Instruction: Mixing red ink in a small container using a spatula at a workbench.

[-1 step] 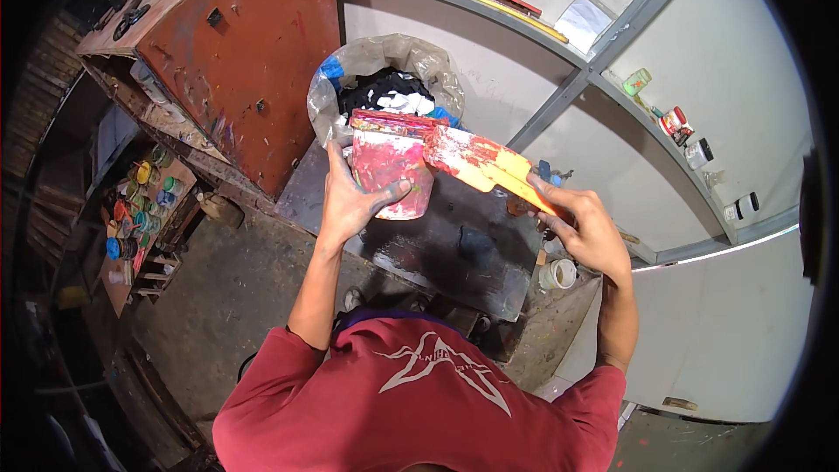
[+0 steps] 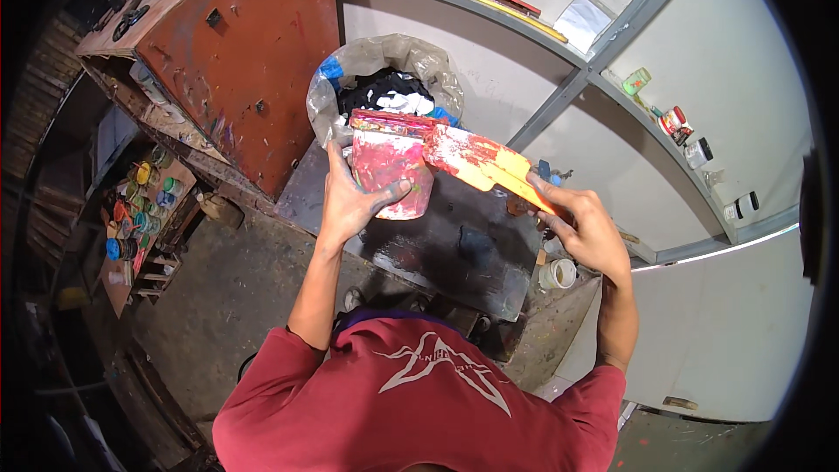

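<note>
My left hand point(image 2: 354, 197) is closed on a whitish piece smeared with pink and red paint point(image 2: 391, 170). It has a thick red upper edge and a rounded lower end; I cannot tell whether it is a tub or a wide scraper. My thumb lies across its front, and the other fingers are hidden behind. In my right hand point(image 2: 581, 227) is the handle of a yellow-orange spatula point(image 2: 507, 173), its broad blade coated with red paint. The blade's end meets the right end of the red edge. Both are held above a dark, paint-stained table point(image 2: 437, 249).
Beyond my hands stands a clear plastic bag point(image 2: 323, 105) with black and white cloth inside. A rust-red cabinet point(image 2: 236, 61) rises at left. Paint jars crowd a low stand point(image 2: 131, 271). A white cup point(image 2: 557, 274) sits at right, below a wall ledge point(image 2: 664, 135) with several jars.
</note>
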`<state>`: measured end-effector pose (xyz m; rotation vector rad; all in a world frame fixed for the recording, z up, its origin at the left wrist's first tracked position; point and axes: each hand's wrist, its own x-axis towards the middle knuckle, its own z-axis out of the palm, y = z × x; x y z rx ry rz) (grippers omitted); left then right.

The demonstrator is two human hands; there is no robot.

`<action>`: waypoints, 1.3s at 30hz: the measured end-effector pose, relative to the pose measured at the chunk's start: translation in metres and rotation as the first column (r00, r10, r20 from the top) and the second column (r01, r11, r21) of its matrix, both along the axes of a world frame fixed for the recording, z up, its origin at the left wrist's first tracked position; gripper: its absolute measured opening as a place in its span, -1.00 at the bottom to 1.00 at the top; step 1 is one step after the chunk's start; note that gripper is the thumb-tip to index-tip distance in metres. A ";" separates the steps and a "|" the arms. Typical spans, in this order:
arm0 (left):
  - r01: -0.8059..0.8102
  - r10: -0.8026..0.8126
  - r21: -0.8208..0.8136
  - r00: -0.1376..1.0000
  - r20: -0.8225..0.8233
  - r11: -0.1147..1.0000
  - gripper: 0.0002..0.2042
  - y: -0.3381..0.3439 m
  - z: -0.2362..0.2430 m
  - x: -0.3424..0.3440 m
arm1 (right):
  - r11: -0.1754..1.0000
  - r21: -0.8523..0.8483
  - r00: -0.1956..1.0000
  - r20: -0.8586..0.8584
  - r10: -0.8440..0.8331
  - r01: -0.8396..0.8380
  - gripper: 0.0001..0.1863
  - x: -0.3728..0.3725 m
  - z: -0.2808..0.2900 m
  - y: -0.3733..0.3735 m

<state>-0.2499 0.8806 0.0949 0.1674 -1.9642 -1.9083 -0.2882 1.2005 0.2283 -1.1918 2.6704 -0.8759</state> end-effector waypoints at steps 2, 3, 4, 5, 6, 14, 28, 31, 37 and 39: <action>-0.001 0.001 -0.008 1.000 0.008 1.000 -0.07 0.000 0.002 0.000 | 0.997 0.051 0.998 0.036 -0.056 0.054 -0.42 0.003 0.006 -0.005; -0.011 0.012 -0.068 1.000 0.004 0.998 -0.04 0.001 0.004 0.000 | 0.997 0.051 0.998 0.036 -0.057 0.055 -0.42 0.003 0.005 -0.005; -0.022 0.022 -0.128 1.000 -0.001 0.992 -0.01 0.002 0.007 0.001 | 0.995 0.076 0.998 0.031 -0.060 0.058 -0.41 0.002 0.004 -0.005; -0.022 0.022 -0.127 1.000 -0.001 0.992 -0.01 0.004 0.009 0.002 | 0.993 0.101 0.998 0.027 -0.063 0.060 -0.39 0.002 0.004 -0.005; -0.022 0.022 -0.140 1.000 0.003 0.990 0.00 0.006 0.011 0.002 | 0.993 0.102 0.998 0.027 -0.063 0.060 -0.39 0.003 0.004 -0.005; -0.156 0.165 -0.377 0.986 -0.007 0.913 0.06 0.011 0.018 0.001 | 0.977 0.180 0.991 -0.087 -0.103 0.117 -0.33 0.019 0.014 -0.012; -0.264 0.233 -0.549 0.964 -0.127 0.793 0.09 0.024 0.006 -0.013 | 0.979 0.138 0.981 -0.142 -0.130 0.150 -0.30 0.034 0.007 -0.029; -0.269 0.245 -0.616 0.961 -0.125 0.741 0.13 0.022 0.004 -0.014 | 0.971 0.164 0.978 -0.150 -0.149 0.173 -0.27 0.036 0.006 -0.031; -0.277 0.254 -0.722 0.956 -0.144 0.634 0.19 0.020 -0.003 -0.024 | 0.942 0.233 0.963 -0.173 -0.206 0.243 -0.27 0.043 0.006 -0.043; -0.276 0.247 -0.731 0.957 -0.151 0.624 0.19 0.020 -0.003 -0.026 | 0.938 0.232 0.961 -0.164 -0.222 0.256 -0.28 0.044 0.003 -0.048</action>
